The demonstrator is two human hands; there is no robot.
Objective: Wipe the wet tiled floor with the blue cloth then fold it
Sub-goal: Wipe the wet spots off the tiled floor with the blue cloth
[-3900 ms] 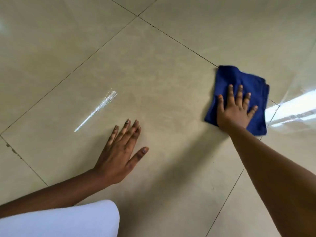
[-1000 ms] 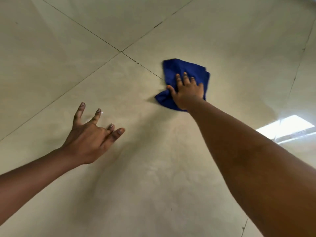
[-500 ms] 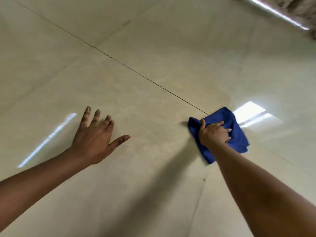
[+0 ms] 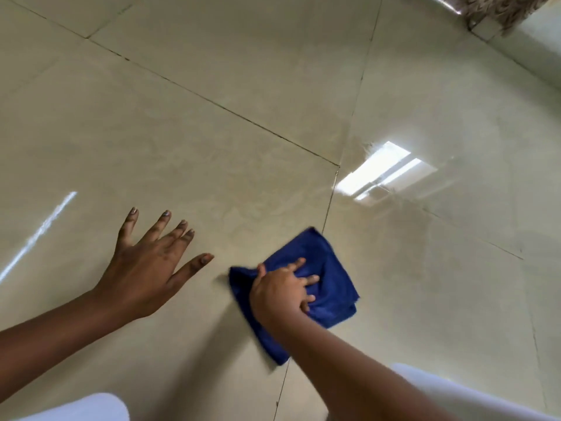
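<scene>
The blue cloth [image 4: 329, 299], bunched into a rough square, lies on the glossy beige tiled floor [image 4: 243, 71] right on a grout line. My right hand [image 4: 280, 291] presses down on its middle, fingers curled into the fabric and gripping it. My left hand [image 4: 148, 265] is to the left of the cloth, fingers spread and empty, hovering at or just above the tile; I cannot tell whether it touches. A hand's width of bare tile separates its thumb from the cloth.
White-clad knees show at the bottom left [image 4: 88, 410] and bottom right [image 4: 455, 393]. A bright window reflection [image 4: 385, 171] shines on the tile beyond the cloth. A wall base and a patterned brown edge [image 4: 498, 10] run along the top right corner.
My right hand has dragged the cloth nearer to me and toward my left hand, from far out on the floor. The left hand lifted off flat and stays spread.
</scene>
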